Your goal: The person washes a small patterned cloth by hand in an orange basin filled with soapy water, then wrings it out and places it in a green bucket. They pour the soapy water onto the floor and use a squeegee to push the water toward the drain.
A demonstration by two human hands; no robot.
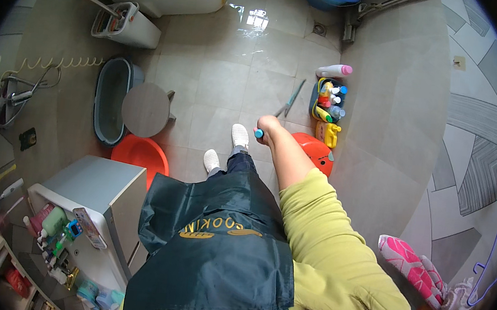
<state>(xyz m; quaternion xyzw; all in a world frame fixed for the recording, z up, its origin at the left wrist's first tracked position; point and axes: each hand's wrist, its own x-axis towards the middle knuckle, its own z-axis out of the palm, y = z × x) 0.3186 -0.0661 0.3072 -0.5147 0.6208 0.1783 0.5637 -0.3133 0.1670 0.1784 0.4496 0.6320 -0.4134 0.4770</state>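
My right hand point(269, 129) is closed around the handle of what looks like a floor squeegee point(294, 97). The blue end of the handle sticks out of my fist, and the thin teal head is down at the tiled floor point(222, 82), left of the bottle basket. My left hand is out of view. Before me are my white shoes point(240, 136) and a dark green apron point(219, 261). Just beyond my right forearm, partly hidden by it, is a red plastic stool or lid point(317, 152).
Along the right wall stand a basket of bottles point(313, 99), a white bottle point(330, 71) and a yellow jug point(326, 133). To the left are a round stool point(146, 110), a grey tub point(99, 103), a red basin point(149, 151) and a mop bucket point(141, 30). Wet floor glistens near the toilet point(187, 1).
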